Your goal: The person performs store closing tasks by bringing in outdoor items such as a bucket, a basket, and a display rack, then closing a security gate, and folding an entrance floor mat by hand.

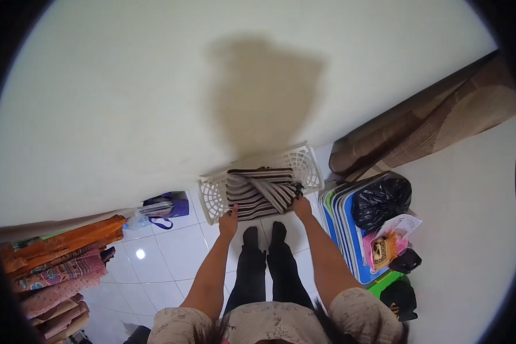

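Observation:
A white plastic laundry basket (304, 159) stands on the tiled floor against the wall, right in front of my feet. A striped grey, white and dark cloth (258, 192) lies in it and hangs over its near rim. My left hand (229, 219) grips the near left edge of the cloth at the basket's front. My right hand (301, 205) holds the cloth's right edge by the basket's right side. Both arms reach straight down, one on either side of my legs.
Rolled brown carpets (418, 132) lean in the corner at right. Beside them stand stacked blue boards (341, 226) with a black plastic bag (381, 199) and small bags on top. Folded patterned fabrics (57, 266) pile up at left, near a purple bag (169, 207).

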Available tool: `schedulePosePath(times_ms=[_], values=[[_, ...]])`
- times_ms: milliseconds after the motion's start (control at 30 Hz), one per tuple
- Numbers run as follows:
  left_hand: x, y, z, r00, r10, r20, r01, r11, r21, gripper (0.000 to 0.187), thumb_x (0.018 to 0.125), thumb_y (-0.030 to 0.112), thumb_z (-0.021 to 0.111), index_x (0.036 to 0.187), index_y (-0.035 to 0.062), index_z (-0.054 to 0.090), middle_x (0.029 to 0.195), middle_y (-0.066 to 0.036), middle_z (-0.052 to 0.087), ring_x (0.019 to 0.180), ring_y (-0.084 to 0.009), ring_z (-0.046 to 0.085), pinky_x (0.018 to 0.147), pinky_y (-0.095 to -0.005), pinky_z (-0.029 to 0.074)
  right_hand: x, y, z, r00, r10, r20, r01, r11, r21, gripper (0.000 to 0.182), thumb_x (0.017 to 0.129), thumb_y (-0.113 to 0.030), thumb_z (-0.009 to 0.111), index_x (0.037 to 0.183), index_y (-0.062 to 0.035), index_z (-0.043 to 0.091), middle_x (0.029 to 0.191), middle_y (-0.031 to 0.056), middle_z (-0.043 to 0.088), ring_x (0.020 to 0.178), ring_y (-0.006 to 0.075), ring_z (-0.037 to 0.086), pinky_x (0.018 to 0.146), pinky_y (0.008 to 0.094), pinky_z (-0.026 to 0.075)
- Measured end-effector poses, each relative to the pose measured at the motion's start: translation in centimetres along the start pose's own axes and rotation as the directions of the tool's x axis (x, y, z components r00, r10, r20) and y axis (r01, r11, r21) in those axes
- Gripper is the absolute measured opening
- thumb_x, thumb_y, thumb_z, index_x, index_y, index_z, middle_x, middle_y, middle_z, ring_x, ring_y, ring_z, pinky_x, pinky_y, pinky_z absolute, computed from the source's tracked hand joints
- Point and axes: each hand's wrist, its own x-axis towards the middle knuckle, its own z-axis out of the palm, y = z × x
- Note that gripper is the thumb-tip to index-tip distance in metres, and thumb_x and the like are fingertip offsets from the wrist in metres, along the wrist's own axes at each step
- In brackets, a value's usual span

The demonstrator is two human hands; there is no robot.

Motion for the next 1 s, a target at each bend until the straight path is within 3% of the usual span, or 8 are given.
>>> schedulePosePath(times_ms=[67, 200, 300, 433, 633, 767, 900, 1000], values=[[-0.1, 1.2, 0.8, 0.998, -0.065, -0.023, 0.067, 0.993, 0.093, 0.061, 0.086, 0.053, 0.038, 0.087, -0.0037, 0.06, 0.091, -0.029, 0.057, 0.09, -0.0439, 0.053, 0.082, -0.0445, 0.041, 0.4, 0.9, 2.3, 0.933, 0.358, -0.034, -0.359, 0.931, -0.06, 0.052, 0.083, -0.044, 0.047, 0.081, 0.0062, 0.062, 0.08, 0.0279, 0.059, 0.084, 0.0422, 0.057, 0.074, 0.0449, 0.044], [0.7, 0.3, 2.2, 0.986, -0.106, -0.131, 0.111, 0.993, 0.031, 0.06, 0.087, 0.051, 0.041, 0.092, -0.0061, 0.058, 0.094, -0.028, 0.055, 0.091, -0.0434, 0.052, 0.083, -0.0451, 0.04, 1.1, 1.5, 3.5, 0.967, 0.252, -0.042, -0.246, 0.963, 0.113, 0.058, 0.08, -0.049, 0.052, 0.083, 0.0076, 0.06, 0.082, 0.0282, 0.059, 0.082, 0.0422, 0.057, 0.074, 0.0423, 0.044], [1.1, -0.2, 2.1, 0.976, -0.049, -0.212, 0.033, 0.996, -0.081, 0.062, 0.084, 0.053, 0.044, 0.102, -0.0059, 0.053, 0.109, -0.029, 0.043, 0.1, -0.0418, 0.046, 0.087, -0.0445, 0.037, 0.9, -1.3, 1.5, 0.942, 0.224, -0.249, -0.178, 0.965, 0.193, 0.065, 0.074, -0.053, 0.06, 0.098, 0.0073, 0.055, 0.092, 0.0248, 0.057, 0.087, 0.0389, 0.056, 0.078, 0.0399, 0.044], [2.3, 1.4, 1.8, 0.975, -0.096, -0.2, 0.065, 0.985, -0.158, 0.078, 0.076, 0.063, 0.051, 0.111, -0.0069, 0.047, 0.116, -0.029, 0.04, 0.105, -0.0396, 0.044, 0.091, -0.0427, 0.035, 2.1, -3.0, 0.9, 0.912, 0.151, -0.381, -0.182, 0.982, -0.044, 0.083, 0.065, -0.061, 0.063, 0.115, 0.0018, 0.042, 0.111, 0.0179, 0.046, 0.1, 0.0352, 0.049, 0.086, 0.0467, 0.039], [3.0, 1.5, 0.9, 0.993, -0.094, -0.074, 0.069, 0.957, -0.283, 0.077, 0.074, 0.055, 0.06, 0.109, -0.012, 0.046, 0.104, -0.027, 0.052, 0.1, -0.0314, 0.05, 0.089, -0.0365, 0.038, 3.2, -3.0, 1.6, 0.959, 0.282, 0.005, -0.282, 0.959, -0.004, 0.083, 0.06, -0.06, 0.068, 0.111, 0.0007, 0.044, 0.109, 0.0184, 0.055, 0.103, 0.0336, 0.052, 0.087, 0.0505, 0.037], [2.1, 2.4, 0.1, 0.956, 0.268, -0.121, -0.294, 0.848, -0.442, 0.048, 0.086, 0.034, 0.055, 0.112, -0.0056, 0.047, 0.104, -0.017, 0.056, 0.098, -0.0262, 0.052, 0.087, -0.0327, 0.038, 3.5, -3.7, 0.4, 0.995, 0.095, -0.018, -0.093, 0.99, 0.106, 0.068, 0.069, -0.054, 0.064, 0.101, 0.0041, 0.05, 0.094, 0.0211, 0.06, 0.09, 0.0355, 0.058, 0.079, 0.0413, 0.043], [0.6, 4.0, 0.4, 0.968, 0.149, -0.203, -0.235, 0.823, -0.517, 0.044, 0.089, 0.032, 0.05, 0.114, -0.003, 0.045, 0.11, -0.017, 0.053, 0.099, -0.0272, 0.051, 0.088, -0.0338, 0.037, 3.4, -6.8, -1.7, 0.968, 0.06, -0.243, -0.022, 0.987, 0.157, 0.043, 0.082, -0.041, 0.056, 0.093, 0.0008, 0.053, 0.087, 0.0185, 0.061, 0.083, 0.0367, 0.058, 0.074, 0.0421, 0.044], [3.7, 3.1, 2.4, 0.968, -0.045, -0.245, 0.038, 0.999, -0.032, 0.059, 0.088, 0.05, 0.038, 0.114, -0.0025, 0.042, 0.107, -0.023, 0.051, 0.099, -0.0365, 0.051, 0.085, -0.0439, 0.04, 5.7, -5.6, 0.6, 0.962, 0.068, -0.263, -0.065, 0.998, 0.019, 0.038, 0.083, -0.039, 0.054, 0.092, -0.0015, 0.052, 0.089, 0.0162, 0.061, 0.086, 0.034, 0.058, 0.076, 0.0461, 0.042]])
